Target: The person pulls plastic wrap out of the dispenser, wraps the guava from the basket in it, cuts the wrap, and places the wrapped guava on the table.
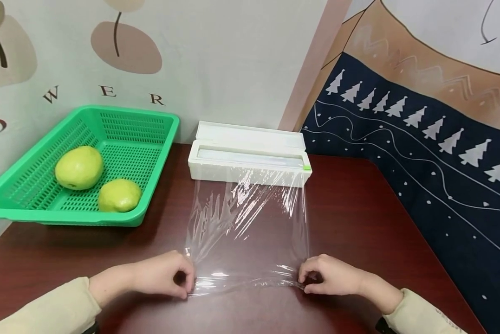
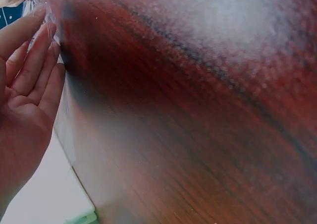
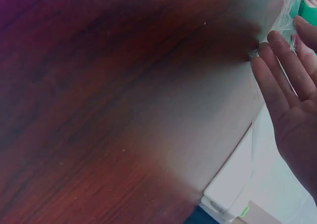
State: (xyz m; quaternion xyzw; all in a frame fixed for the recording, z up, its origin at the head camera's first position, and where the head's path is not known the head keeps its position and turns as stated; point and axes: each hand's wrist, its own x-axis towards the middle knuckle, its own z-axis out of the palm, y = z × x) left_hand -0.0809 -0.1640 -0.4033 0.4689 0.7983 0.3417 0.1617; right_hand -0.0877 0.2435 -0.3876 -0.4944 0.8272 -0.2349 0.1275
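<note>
A sheet of clear plastic wrap [image 1: 250,241] stretches from a white dispenser box [image 1: 250,174] toward the front of the table. The box stands against the back wall with its lid raised. My left hand [image 1: 164,274] pinches the near left corner of the wrap between thumb and fingers. At the near right corner my right hand [image 1: 335,276] pinches the wrap the same way. Both wrist views show the left hand [image 2: 29,85] and right hand [image 3: 292,90] with the wrap's edge gathered at the fingertips.
On the left stands a green plastic basket [image 1: 158,174] with two yellow-green fruits [image 1: 79,168] in it. The dark red wooden table [image 1: 350,208] meets a dark blue patterned cloth [image 1: 433,176] on the right. A printed light cloth [image 1: 233,60] hangs behind.
</note>
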